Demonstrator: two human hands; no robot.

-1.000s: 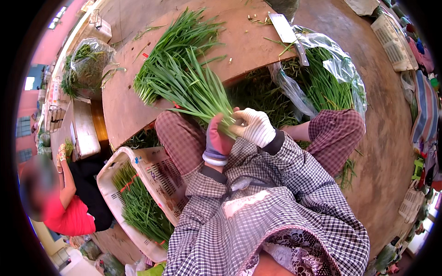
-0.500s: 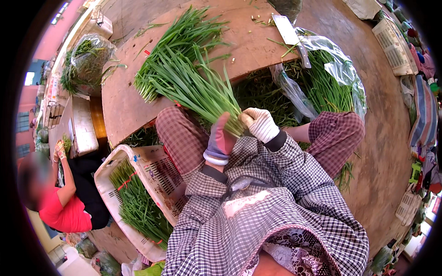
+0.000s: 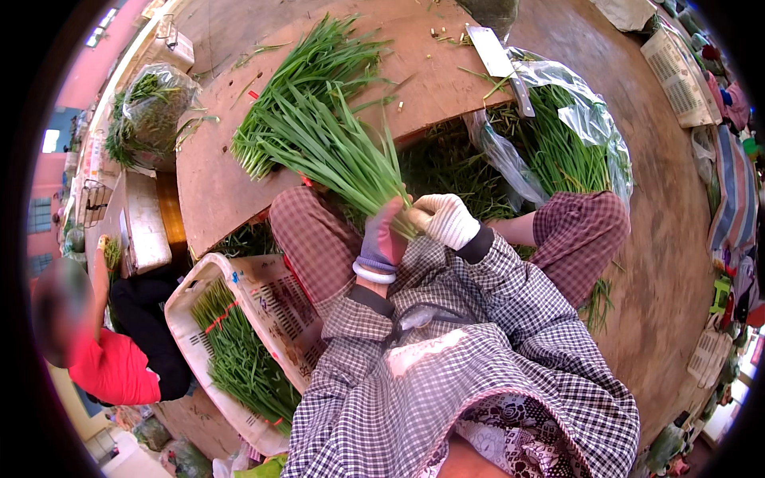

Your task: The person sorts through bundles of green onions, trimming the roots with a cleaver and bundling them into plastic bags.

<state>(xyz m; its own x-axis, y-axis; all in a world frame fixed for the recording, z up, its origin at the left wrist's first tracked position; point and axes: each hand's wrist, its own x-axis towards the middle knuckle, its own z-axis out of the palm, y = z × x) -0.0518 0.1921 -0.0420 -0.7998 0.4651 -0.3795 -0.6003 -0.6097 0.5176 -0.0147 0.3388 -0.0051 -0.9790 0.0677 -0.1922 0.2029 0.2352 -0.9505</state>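
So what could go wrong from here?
Two possible risks. The cleaver lies at the edge of the board with its handle sticking out past it, so a bump might knock it off. The green bunch is held by the left hand, with the right hand at the same end, while its far leaves lie over the pile of greens; they could tangle there.

Smooth leaves (image 3: 343, 151), metal cleaver (image 3: 496, 57), wooden board (image 3: 209, 191) (matt)
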